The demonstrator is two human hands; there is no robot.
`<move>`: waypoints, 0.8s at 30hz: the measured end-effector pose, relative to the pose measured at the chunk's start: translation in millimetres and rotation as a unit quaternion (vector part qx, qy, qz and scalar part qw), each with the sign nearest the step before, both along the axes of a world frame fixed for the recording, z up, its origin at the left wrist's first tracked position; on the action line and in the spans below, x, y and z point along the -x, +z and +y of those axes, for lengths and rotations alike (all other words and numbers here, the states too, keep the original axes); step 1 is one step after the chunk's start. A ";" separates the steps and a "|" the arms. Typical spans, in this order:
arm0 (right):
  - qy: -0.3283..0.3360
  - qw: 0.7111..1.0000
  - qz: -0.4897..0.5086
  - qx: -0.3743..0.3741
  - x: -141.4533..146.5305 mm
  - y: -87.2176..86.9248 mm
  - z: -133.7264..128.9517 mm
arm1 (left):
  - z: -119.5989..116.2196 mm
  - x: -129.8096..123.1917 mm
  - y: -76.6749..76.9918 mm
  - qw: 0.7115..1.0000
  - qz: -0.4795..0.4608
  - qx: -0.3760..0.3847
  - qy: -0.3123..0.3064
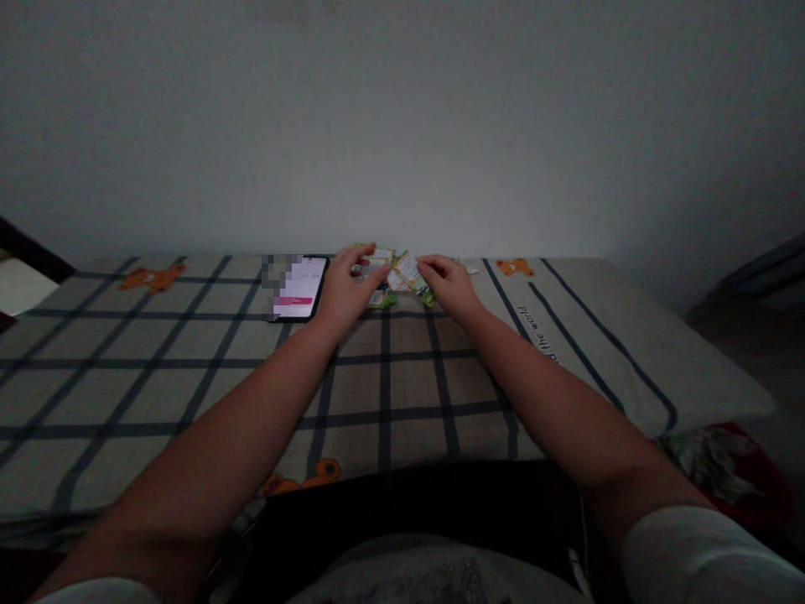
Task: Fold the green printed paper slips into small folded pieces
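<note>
Several small green and white printed packets lie on the checked tablecloth in front of me. My left hand is over the left packets, its thumb and fingers apart, the thumb reaching to their right side. Between the thumb and fingers of my right hand is the edge of a green and white packet, which slants beside the others. Whether my left fingers press on a packet is too small to tell.
A lit phone lies left of my left hand. The tablecloth reaches back to a plain wall. A small white scrap is behind my right hand. A red container with crumpled material stands below the table's right edge.
</note>
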State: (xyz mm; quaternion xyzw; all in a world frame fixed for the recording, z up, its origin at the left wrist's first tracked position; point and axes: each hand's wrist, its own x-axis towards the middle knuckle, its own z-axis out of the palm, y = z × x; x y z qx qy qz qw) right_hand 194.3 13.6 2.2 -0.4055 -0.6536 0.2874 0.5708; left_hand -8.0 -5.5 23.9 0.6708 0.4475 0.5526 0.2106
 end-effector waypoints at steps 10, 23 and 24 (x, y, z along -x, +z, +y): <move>-0.060 0.974 -0.161 -0.148 -3.7 5.4 -7.0 | 4.8 -3.3 -13.0 0.989 -0.009 0.119 -0.092; -0.068 0.939 -0.243 -0.235 -1.6 7.7 -12.8 | -6.5 -6.1 -2.6 0.986 -0.003 0.116 -0.123; -0.071 0.939 -0.240 -0.236 -1.6 7.8 -13.3 | -5.4 -6.0 -3.8 0.985 -0.002 0.124 -0.118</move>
